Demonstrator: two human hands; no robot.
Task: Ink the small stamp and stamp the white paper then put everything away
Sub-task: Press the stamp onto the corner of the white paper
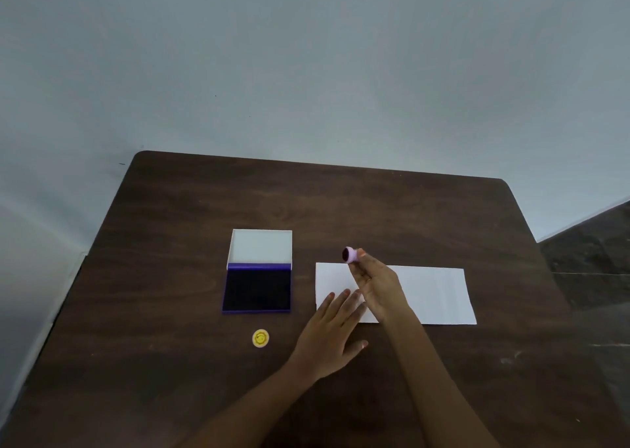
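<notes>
The right hand pinches the small lilac stamp at its fingertips, raised above the far left corner of the white paper with its dark inked face turned left toward the open ink pad. The left hand lies flat with fingers spread, grasping nothing, pressing the paper's near left edge, just beside the right wrist. The hands hide part of the paper's left end, and the design on the yellow cap near the pad is too small to make out.

Table: dark brown wood-grain surface, smooth, faintly sheened. White paper, at 3 o'clock of the ink pad: matt, smooth. Pad surface noted as dark, matt, felt-like; case purple plastic, lid interior white. Small stamp: lilac plastic, dark inked face. Yellow cap: glossy plastic.
</notes>
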